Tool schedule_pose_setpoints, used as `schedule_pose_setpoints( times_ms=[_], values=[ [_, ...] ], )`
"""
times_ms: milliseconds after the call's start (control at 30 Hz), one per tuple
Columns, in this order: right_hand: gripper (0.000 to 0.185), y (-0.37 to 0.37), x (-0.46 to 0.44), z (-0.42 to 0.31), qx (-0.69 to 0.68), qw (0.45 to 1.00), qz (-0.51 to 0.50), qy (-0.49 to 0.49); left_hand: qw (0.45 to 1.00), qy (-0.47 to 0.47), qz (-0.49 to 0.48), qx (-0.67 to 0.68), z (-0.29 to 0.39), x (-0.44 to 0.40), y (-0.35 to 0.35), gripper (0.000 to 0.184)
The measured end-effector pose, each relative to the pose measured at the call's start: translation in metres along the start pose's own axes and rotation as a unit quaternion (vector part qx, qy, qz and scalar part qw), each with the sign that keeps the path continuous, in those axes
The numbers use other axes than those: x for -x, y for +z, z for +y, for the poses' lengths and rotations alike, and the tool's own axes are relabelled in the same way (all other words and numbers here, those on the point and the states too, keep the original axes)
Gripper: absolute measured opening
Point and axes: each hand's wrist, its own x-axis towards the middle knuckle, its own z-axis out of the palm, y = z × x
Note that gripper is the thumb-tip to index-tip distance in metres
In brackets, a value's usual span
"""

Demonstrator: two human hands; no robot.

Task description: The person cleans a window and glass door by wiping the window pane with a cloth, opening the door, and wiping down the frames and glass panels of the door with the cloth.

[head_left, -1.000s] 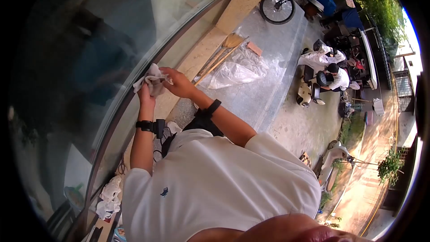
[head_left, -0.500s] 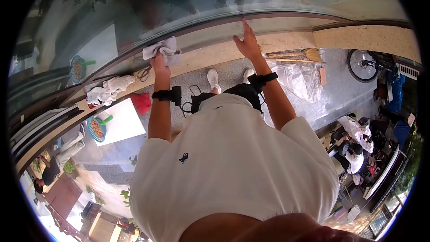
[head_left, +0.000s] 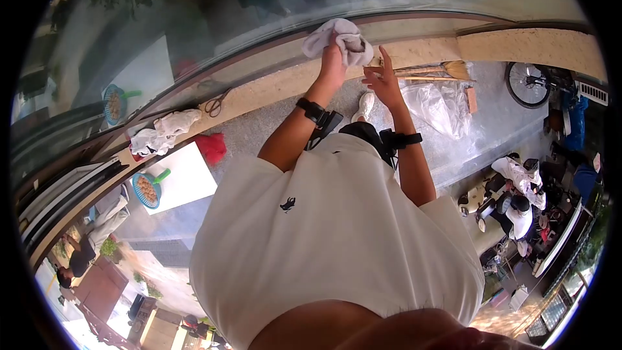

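Observation:
A bunched pale grey cloth (head_left: 322,37) is gripped in my left hand (head_left: 332,65), raised in front of the window glass (head_left: 240,10). Whether the cloth touches the pane I cannot tell. My right hand (head_left: 387,85) is just to the right of the cloth, fingers apart and holding nothing. Beneath both hands runs the tan stone sill (head_left: 285,84) along the foot of the window. Dark straps with small boxes sit on both my wrists.
On the sill lie scissors (head_left: 214,105) and a heap of white cloths (head_left: 165,131). A blue basket (head_left: 146,191) stands on a white board (head_left: 188,181). To the right are a broom (head_left: 455,70), plastic sheeting (head_left: 435,110) and a bicycle (head_left: 528,84). Other people are farther off.
My left hand has carried the cloth to the right, away from the scissors. My right hand has drawn back from the window frame, down and slightly right.

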Motion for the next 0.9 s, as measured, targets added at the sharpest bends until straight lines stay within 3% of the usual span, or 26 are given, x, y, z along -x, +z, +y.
schedule_pose_setpoints(
  times_ms=[67, 100, 267, 400, 433, 467, 600, 667, 767, 900],
  values=[
    [0.075, -0.001, 0.005, -0.004, -0.070, 0.995, 0.062, 0.028, 0.997, -0.056, -0.045, -0.010, -0.007, -0.005, 0.037, 0.043],
    [0.075, -0.001, 0.005, 0.001, -0.007, 0.993, 0.081, -0.086, 0.998, -0.042, -0.034, 0.016, -0.017, -0.013, 0.046, 0.044],
    [0.077, 0.012, 0.013, -0.041, 0.050, 0.987, 0.099, -0.118, 0.997, -0.037, -0.047, 0.039, 0.003, -0.022, 0.040, 0.032],
    [0.070, 0.046, 0.004, -0.054, 0.184, 0.958, 0.024, -0.220, 0.999, -0.016, -0.016, 0.042, 0.024, -0.001, -0.003, 0.030],
    [0.070, 0.057, 0.000, -0.055, 0.193, 0.954, 0.000, -0.229, 0.998, 0.011, 0.014, 0.057, 0.032, 0.007, -0.014, 0.030],
    [0.071, 0.068, -0.005, -0.058, 0.202, 0.949, -0.026, -0.239, 0.998, 0.054, -0.018, 0.041, 0.040, 0.014, -0.030, 0.031],
    [0.071, 0.109, -0.012, -0.073, 0.180, 0.942, -0.117, -0.259, 0.987, 0.150, 0.038, 0.036, 0.067, 0.041, -0.084, 0.031],
    [0.072, 0.128, -0.013, -0.083, 0.136, 0.937, -0.244, -0.211, 0.976, 0.194, 0.075, 0.059, 0.081, 0.054, -0.099, 0.030],
    [0.072, 0.152, -0.013, -0.087, 0.124, 0.926, -0.265, -0.236, 0.937, 0.301, 0.158, 0.082, 0.098, 0.062, -0.113, 0.031],
    [0.070, 0.144, -0.014, -0.084, 0.132, 0.934, -0.256, -0.213, 0.941, 0.274, 0.200, -0.006, 0.086, 0.058, -0.104, 0.032]
  ],
)
